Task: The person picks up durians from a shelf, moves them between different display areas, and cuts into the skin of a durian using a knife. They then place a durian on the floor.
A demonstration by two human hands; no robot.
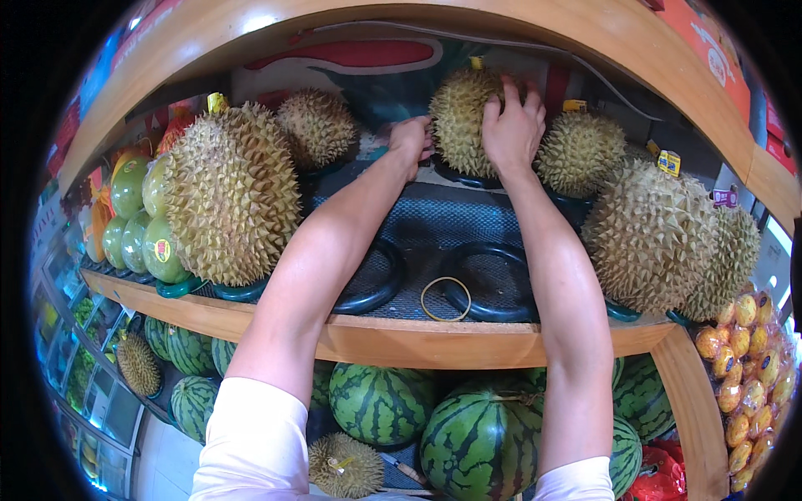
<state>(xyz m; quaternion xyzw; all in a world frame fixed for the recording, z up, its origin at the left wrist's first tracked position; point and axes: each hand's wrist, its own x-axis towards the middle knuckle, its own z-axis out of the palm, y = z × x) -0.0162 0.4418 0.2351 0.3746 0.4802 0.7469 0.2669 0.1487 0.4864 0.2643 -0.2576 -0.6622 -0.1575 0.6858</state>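
At the back of a wooden-edged shelf, a spiky durian with a yellow tag at its top stands upright on a dark ring. My right hand lies against its right side, fingers spread over the spikes. Against its left side is my left hand, its fingers bent inward and partly hidden. Smaller durians flank this one: one left of my left hand, another right of my right hand. Closer to me on the mesh mat lie bare black rings and a thin yellow band.
Large durians stand at the left and right of the shelf. Wrapped green fruit sits at far left, bagged orange fruit at far right. Below the wooden front edge are watermelons and a small durian.
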